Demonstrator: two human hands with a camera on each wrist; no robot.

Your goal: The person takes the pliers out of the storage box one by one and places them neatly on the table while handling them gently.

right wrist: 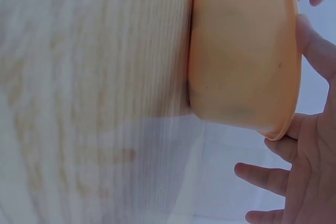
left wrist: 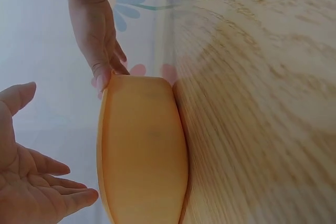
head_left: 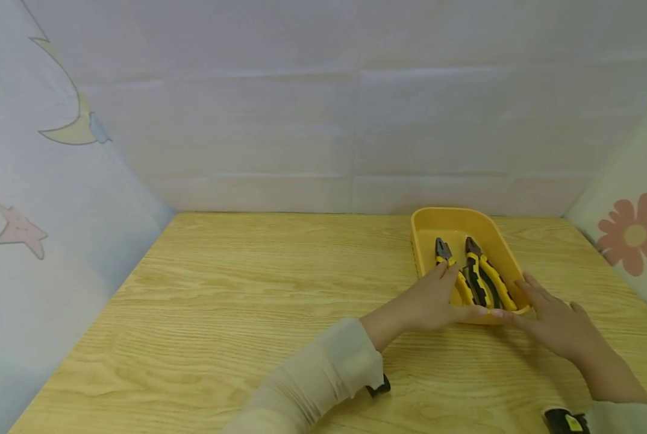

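Observation:
A yellow plastic bin (head_left: 459, 220) stands on the wooden table at the right. Inside it lie two pliers with black and yellow handles, the left pliers (head_left: 443, 249) and the right pliers (head_left: 481, 280), heads toward the far end. My left hand (head_left: 434, 304) is at the near left corner, its fingers over the left side and partly covering the left pliers. In the left wrist view its fingers (left wrist: 52, 182) are straight, just beside the rim. My right hand (head_left: 562, 328) holds the near right corner, thumb (right wrist: 315, 45) on the front rim and fingers at the right side.
The wooden table (head_left: 237, 289) stretches left of the bin and in front of it. Pale cloth walls (head_left: 280, 132) enclose the back and both sides. A black device (head_left: 379, 386) sits at my left wrist, another black device (head_left: 564, 421) at my right.

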